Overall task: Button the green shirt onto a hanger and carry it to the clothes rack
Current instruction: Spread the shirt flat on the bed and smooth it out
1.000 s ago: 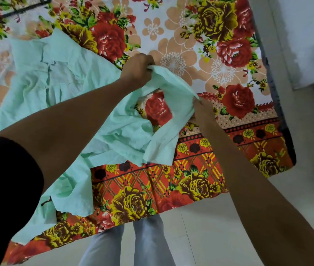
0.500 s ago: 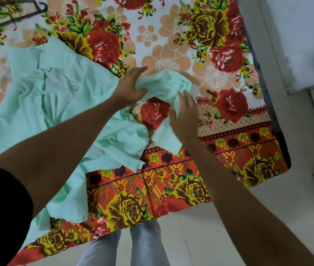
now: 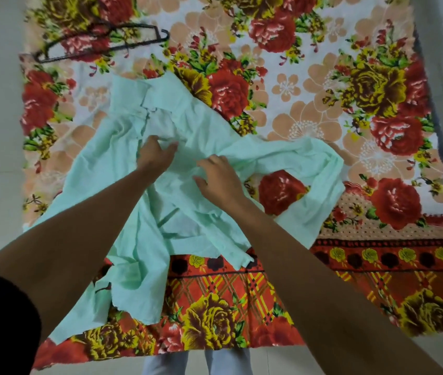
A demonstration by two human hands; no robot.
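Both hands, left hand (image 3: pixel 155 155) and right hand (image 3: pixel 219 177), rest open-fingered on the crumpled mint-green cotton shirt (image 3: pixel 187 212); the black wire hanger (image 3: pixel 101 41) at 11 o'clock stays unused, so bunched plackets may misbutton.

crumpled mint-green shirt (image 3: pixel 187 147), black hanger (image 3: pixel 101 41) beyond

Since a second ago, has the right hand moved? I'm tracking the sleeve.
Yes. The right hand has left the sleeve end by the big red rose and moved left onto the green shirt.
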